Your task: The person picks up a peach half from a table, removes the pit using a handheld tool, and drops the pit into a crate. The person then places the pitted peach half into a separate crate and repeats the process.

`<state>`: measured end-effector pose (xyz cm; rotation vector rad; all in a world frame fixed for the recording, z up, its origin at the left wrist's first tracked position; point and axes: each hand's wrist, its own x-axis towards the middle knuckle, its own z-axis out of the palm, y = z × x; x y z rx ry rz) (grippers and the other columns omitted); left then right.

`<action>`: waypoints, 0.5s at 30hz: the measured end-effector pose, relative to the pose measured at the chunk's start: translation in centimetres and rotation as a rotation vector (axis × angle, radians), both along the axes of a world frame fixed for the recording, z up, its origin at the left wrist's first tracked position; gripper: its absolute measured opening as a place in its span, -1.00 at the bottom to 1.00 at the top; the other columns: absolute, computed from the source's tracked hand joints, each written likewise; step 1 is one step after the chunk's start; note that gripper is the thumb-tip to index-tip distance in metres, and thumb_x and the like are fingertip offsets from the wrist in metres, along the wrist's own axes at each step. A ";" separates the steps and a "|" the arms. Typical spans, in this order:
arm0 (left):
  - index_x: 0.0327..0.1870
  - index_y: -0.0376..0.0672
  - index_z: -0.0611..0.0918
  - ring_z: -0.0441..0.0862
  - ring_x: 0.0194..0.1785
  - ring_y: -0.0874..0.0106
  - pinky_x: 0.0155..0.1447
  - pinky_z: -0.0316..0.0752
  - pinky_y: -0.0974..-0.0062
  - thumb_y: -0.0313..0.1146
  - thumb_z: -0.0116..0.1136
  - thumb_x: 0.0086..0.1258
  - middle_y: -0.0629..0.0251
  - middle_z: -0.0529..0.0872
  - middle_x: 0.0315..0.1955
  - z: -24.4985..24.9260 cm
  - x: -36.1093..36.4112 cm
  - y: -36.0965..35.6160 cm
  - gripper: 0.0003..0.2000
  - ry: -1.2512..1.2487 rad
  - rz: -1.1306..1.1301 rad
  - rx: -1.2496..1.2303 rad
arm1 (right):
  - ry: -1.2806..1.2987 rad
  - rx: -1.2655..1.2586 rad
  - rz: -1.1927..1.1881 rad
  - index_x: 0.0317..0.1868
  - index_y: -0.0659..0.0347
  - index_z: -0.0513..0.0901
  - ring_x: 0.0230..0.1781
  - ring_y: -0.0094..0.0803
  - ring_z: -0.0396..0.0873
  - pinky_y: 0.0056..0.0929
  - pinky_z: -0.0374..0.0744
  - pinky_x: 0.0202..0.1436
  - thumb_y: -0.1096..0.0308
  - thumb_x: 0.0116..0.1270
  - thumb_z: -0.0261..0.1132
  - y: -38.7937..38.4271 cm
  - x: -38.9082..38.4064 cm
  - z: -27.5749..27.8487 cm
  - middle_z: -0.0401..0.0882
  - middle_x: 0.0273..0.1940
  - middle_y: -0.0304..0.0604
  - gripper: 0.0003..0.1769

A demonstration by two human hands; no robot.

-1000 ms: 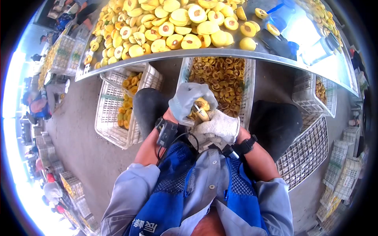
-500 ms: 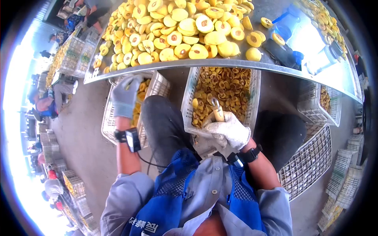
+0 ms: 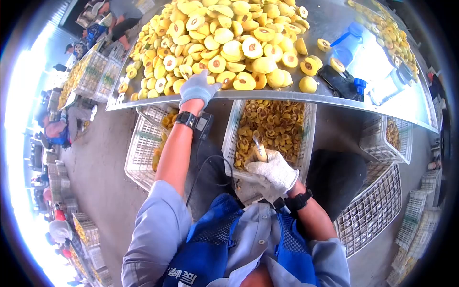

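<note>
My left hand (image 3: 198, 89), in a grey glove, is at the front edge of a heap of halved yellow peaches (image 3: 232, 50) on the metal table. Its thumb and fingers are apart, and no fruit shows in it; the fingertips lie against the nearest halves. In a white glove, my right hand (image 3: 276, 171) is closed around a pitting tool (image 3: 261, 152) with a pale wooden handle and a metal tip pointing up. That hand is over the near end of a white crate (image 3: 309, 138) full of brownish-yellow peach scraps (image 3: 270, 124).
Left of my knee stands another white crate (image 3: 138, 155) with yellow pieces. The metal table rim (image 3: 287, 97) crosses in front of me. A blue-lidded clear jug (image 3: 351, 40) and a clear bottle (image 3: 389, 86) are at the right. More crates (image 3: 370, 208) stand on the floor.
My left hand has gone from above the left crate up and right to the peach heap. My right hand stays nearly in place, still gripping the pitting tool.
</note>
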<state>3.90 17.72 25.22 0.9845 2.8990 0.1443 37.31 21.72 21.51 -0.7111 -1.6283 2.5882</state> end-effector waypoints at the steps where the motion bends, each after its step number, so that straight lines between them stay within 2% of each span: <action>1: 0.44 -0.01 0.60 0.70 0.28 0.04 0.34 0.57 0.16 0.14 0.34 0.33 0.03 0.78 0.19 -0.2 -0.2 0.6 -0.31 -0.026 0.018 -0.053 | 0.010 -0.033 -0.017 -0.11 0.27 0.79 -0.30 -0.57 0.63 -0.49 0.64 -0.15 0.36 0.33 0.54 0.1 0.0 0.0 0.73 -0.31 -0.33 -0.79; 2: 0.44 0.00 0.61 0.73 0.24 0.04 0.31 0.60 0.15 0.07 0.33 0.36 0.01 0.79 0.17 -0.5 -0.4 0.7 -0.36 -0.010 0.030 -0.045 | -0.010 -0.039 -0.025 -0.11 0.28 0.79 -0.30 -0.58 0.63 -0.49 0.63 -0.15 0.35 0.33 0.54 0.1 0.0 -0.1 0.73 -0.32 -0.33 -0.79; 4: 0.42 0.01 0.63 0.73 0.23 0.04 0.30 0.60 0.12 0.03 0.31 0.36 -0.01 0.79 0.15 -1.9 -1.4 -0.9 -0.39 -0.002 0.017 0.188 | -0.049 -0.058 -0.043 -0.11 0.28 0.79 -0.29 -0.59 0.63 -0.49 0.63 -0.16 0.35 0.33 0.53 0.1 0.0 -0.5 0.73 -0.32 -0.31 -0.78; 5: 0.41 0.02 0.64 0.73 0.23 0.04 0.30 0.60 0.11 0.01 0.31 0.36 -0.03 0.79 0.14 -2.8 -1.7 -1.5 -0.40 0.001 0.010 0.304 | -0.052 0.066 -0.038 -0.11 0.28 0.78 -0.30 -0.58 0.63 -0.48 0.63 -0.17 0.34 0.33 0.53 0.2 0.0 -0.5 0.73 -0.33 -0.29 -0.78; 6: 0.41 -0.06 0.65 0.76 0.22 0.17 0.24 0.64 0.27 -0.21 0.30 0.37 0.03 0.80 0.15 -1.5 -0.6 -1.9 -0.46 -0.132 0.047 0.413 | -0.058 0.186 -0.031 -0.11 0.28 0.78 -0.30 -0.58 0.63 -0.47 0.63 -0.17 0.33 0.33 0.52 0.4 -0.1 -0.5 0.73 -0.33 -0.28 -0.78; 7: 0.43 -0.11 0.62 0.76 0.22 0.20 0.24 0.65 0.32 -0.30 0.29 0.37 0.06 0.78 0.18 -1.7 0.0 -2.4 -0.45 -0.344 0.059 0.597 | -0.067 0.305 -0.021 -0.12 0.28 0.78 -0.31 -0.58 0.64 -0.47 0.63 -0.17 0.32 0.34 0.51 0.4 -0.2 -0.5 0.73 -0.34 -0.26 -0.78; 10: 0.52 -0.32 0.49 0.73 0.21 0.32 0.30 0.67 0.47 -0.65 0.19 0.34 0.14 0.65 0.28 -1.5 3.6 -4.4 -0.37 -1.109 -0.007 1.207 | -0.178 0.377 -0.014 -0.12 0.29 0.76 -0.32 -0.53 0.65 -0.41 0.63 -0.18 0.29 0.34 0.50 0.4 -0.8 0.9 0.75 -0.35 -0.19 -0.76; 11: 0.55 -0.33 0.43 0.72 0.22 0.24 0.35 0.68 0.36 -0.65 0.16 0.35 0.09 0.63 0.30 0.0 5.9 -4.6 -0.34 -1.162 0.022 1.150 | -0.156 0.433 -0.034 -0.12 0.29 0.76 -0.33 -0.50 0.65 -0.39 0.63 -0.17 0.28 0.33 0.50 0.4 -1.1 0.4 0.75 -0.35 -0.18 -0.75; 13: 0.56 -0.33 0.43 0.68 0.29 0.29 0.39 0.62 0.39 -0.65 0.14 0.34 0.12 0.62 0.32 -0.8 8.8 -5.3 -0.33 -1.284 -0.085 1.207 | -0.118 0.549 -0.070 -0.12 0.28 0.76 -0.34 -0.45 0.66 -0.35 0.64 -0.16 0.26 0.32 0.50 0.2 -1.3 -0.6 0.76 -0.35 -0.14 -0.74; 15: 0.56 -0.34 0.42 0.62 0.37 0.34 0.46 0.53 0.42 -0.65 0.14 0.33 0.12 0.61 0.35 -1.5 11.1 -5.6 -0.33 -1.180 -0.170 1.126 | -0.134 0.506 -0.108 -0.11 0.28 0.76 -0.34 -0.41 0.67 -0.33 0.65 -0.14 0.26 0.30 0.49 0.0 -1.3 -0.7 0.76 -0.34 -0.10 -0.72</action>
